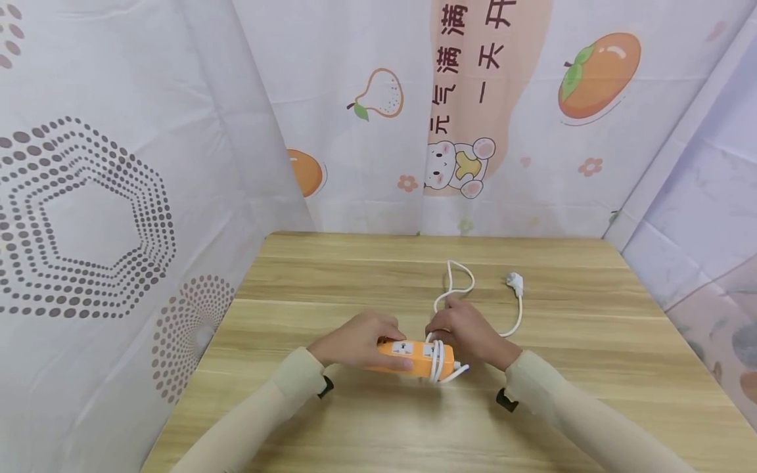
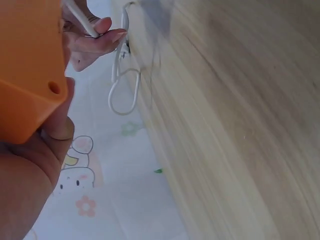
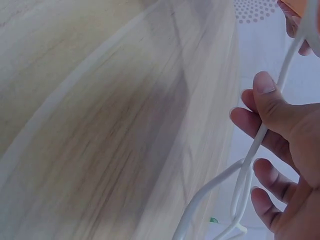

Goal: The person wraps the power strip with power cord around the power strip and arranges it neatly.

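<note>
My left hand [image 1: 362, 338] grips an orange power strip [image 1: 418, 366] by its left end, thumb along the near side, sockets facing up. Turns of white cord [image 1: 437, 362] wrap round the strip's right end. Just beyond that end, my right hand [image 1: 473, 334] pinches the cord between thumb and fingers. In the right wrist view the cord [image 3: 257, 143] runs taut past the thumb, the other fingers loosely spread. The left wrist view shows the strip's plain orange underside [image 2: 30, 60] close up, held off the table.
Past my right hand the loose cord makes a loop [image 1: 472, 284] on the wooden table [image 1: 331, 276]. Its white plug [image 1: 516, 283] lies farther right. A printed curtain [image 1: 355, 164] hangs behind the table, with more cloth [image 1: 106, 223] along the left side.
</note>
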Motion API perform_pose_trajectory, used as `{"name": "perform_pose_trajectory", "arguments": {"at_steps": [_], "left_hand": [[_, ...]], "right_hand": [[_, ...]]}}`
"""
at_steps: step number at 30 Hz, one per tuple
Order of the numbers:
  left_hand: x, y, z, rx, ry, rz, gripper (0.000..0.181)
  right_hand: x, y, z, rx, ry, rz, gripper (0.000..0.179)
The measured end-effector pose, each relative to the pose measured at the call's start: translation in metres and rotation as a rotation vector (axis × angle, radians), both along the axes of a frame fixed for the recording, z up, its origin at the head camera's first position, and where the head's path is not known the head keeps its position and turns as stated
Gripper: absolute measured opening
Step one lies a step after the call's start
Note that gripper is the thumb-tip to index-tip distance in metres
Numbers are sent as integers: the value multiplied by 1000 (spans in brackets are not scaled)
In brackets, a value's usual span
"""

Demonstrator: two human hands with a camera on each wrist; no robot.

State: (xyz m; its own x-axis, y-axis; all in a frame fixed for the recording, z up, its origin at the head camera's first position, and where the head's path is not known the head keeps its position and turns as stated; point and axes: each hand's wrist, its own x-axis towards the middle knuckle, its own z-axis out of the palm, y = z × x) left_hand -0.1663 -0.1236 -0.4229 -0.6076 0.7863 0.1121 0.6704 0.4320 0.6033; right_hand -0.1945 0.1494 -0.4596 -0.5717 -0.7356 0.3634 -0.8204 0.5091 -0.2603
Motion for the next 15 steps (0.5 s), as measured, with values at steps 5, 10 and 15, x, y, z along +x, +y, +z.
{"name": "perform_pose_trajectory", "arguments": {"at_steps": [5, 10, 15], "left_hand": [[6, 4, -2, -78, 105, 14, 38], [10, 12, -6, -211, 301, 69, 48], [12, 21, -10, -333, 374, 152, 52]], "right_hand": [[0, -2, 1, 26, 55, -16, 7], [-1, -4, 6, 35, 141, -67, 14], [1, -9, 12, 40, 142, -132, 16]]}}
